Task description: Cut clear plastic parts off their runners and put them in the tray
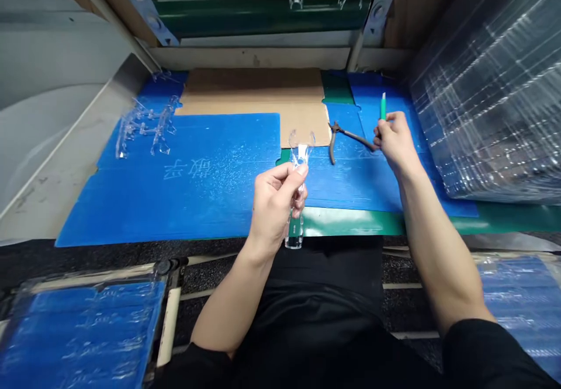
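Note:
In my left hand (278, 202), thumb and fingers pinch a clear plastic part (294, 234) near its middle. Two curved prongs form its upper end, and a flat piece hangs below the hand. My right hand (395, 138) is closed round a green craft knife (383, 107), its pale tip pointing away from me. Beside the right fingers, a pair of pliers (335, 129) lies on the blue sheet (219, 173) with its handles spread.
Several clear plastic mouldings (146, 126) lie at the table's left. Brown cardboard (254, 82) is behind the blue sheet. Stacked, clear-wrapped parts (499, 97) rise at right. A green conveyor (263, 6) carries more clear parts at the back. Crates (87, 330) flank me below.

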Demonstrator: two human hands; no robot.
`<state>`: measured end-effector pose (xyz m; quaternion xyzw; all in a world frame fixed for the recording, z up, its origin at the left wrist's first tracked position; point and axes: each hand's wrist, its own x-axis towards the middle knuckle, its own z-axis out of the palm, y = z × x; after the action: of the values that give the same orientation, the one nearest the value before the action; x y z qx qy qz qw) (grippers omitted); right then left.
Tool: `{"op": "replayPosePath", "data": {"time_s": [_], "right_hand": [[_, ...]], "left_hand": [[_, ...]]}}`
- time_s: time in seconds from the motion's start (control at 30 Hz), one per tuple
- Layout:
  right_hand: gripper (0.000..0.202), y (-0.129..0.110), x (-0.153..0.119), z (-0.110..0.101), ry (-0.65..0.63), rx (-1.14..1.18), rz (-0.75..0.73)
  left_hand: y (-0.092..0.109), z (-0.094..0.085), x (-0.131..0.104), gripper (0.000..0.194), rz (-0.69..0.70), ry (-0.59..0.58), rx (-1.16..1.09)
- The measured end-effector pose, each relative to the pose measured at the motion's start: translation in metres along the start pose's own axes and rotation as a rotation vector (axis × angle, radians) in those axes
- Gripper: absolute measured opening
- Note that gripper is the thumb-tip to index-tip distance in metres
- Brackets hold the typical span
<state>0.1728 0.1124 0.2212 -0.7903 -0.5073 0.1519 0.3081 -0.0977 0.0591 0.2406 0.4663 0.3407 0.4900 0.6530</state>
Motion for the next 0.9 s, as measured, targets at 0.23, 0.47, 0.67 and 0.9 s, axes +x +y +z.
{"op": "replayPosePath", "data": {"time_s": [0.23, 0.47, 0.67, 0.9], "right_hand": [[0.026, -0.041, -0.226, 0.041, -0.310, 1.252, 0.182], [0.022, -0.040, -0.239, 0.048, -0.435, 1.389, 0.302], [0.020, -0.023, -0.249, 0.047, -0.449, 1.272, 0.231], [0.029, -0.030, -0.249, 0.051, -0.320, 1.413, 0.343]], "left_hand": [[-0.017, 0.020, -0.002, 0.050, 0.106, 0.190, -0.094], [-0.026, 0.028, -0.008, 0.042, 0.102, 0.152, -0.105], [-0.014, 0.006, -0.001, 0.035, -0.114, -0.103, -0.280], [-0.018, -0.002, -0.008, 0.051, -0.081, -0.054, -0.254]]}}
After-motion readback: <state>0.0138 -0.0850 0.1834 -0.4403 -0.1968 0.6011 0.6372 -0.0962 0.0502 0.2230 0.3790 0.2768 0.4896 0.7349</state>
